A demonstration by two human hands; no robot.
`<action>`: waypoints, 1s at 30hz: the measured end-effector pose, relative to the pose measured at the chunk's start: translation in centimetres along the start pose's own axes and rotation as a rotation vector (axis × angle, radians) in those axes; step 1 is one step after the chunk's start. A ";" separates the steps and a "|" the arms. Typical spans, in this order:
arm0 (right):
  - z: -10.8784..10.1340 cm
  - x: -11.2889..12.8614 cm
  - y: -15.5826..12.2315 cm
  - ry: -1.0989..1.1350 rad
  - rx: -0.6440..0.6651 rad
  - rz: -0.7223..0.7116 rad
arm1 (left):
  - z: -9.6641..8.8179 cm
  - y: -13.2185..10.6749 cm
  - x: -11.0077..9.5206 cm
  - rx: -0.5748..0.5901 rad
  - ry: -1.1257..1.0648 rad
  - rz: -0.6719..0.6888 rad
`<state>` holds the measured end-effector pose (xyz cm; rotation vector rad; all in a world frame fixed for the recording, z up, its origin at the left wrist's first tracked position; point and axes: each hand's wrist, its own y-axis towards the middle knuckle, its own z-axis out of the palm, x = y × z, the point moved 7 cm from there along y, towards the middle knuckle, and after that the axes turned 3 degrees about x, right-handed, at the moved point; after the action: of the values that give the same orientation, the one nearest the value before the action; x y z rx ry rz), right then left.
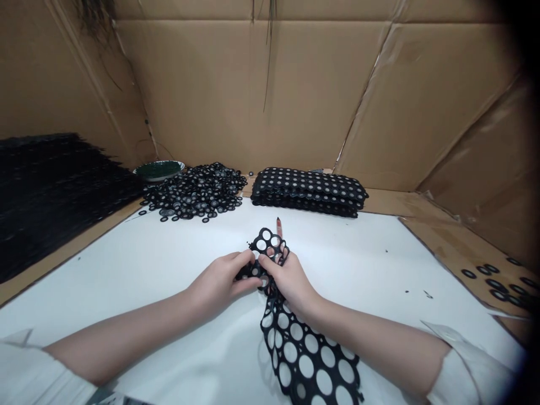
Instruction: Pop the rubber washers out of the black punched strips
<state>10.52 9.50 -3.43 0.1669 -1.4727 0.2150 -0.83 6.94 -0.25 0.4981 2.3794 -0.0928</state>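
A black mesh strip of joined rings [306,365] runs from between my hands down toward the front edge of the view. My left hand [223,278] pinches the left side of its bunched upper part, thumb and fingers closed on it. From the right, my right hand [293,281] grips the same part, its thumb pressed on top and its other fingers partly hidden behind the mesh. Just beyond, a narrow reddish shape with a dark pointed tip [279,225] sticks up; whether it is a finger or a tool I cannot tell.
Loose black rings [202,191] form a heap at the back left, beside a bowl of dark green bits [159,170]. Folded ring mesh [310,191] is stacked at the back. Dark strands [50,191] lie far left. Several rings [495,284] rest on cardboard at right. Cardboard walls [253,95] enclose the white tabletop [169,343].
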 end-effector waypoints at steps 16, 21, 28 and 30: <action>1.6 -0.1 -0.6 -0.032 0.156 0.123 | -12.4 2.3 10.0 -0.487 -0.232 -0.322; 1.9 -0.7 -0.5 -0.034 0.173 0.114 | -17.9 6.9 11.8 -0.591 0.178 -0.320; 1.9 -1.5 -0.4 -0.013 0.176 0.176 | -22.1 14.5 13.8 -0.642 0.419 -0.359; 1.9 -1.5 -0.8 0.004 0.185 0.198 | -21.1 15.3 15.1 -0.608 0.434 -0.414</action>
<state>8.78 8.22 -4.73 0.1695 -1.4648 0.5124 -18.60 30.21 6.92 -0.2962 2.7157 0.5916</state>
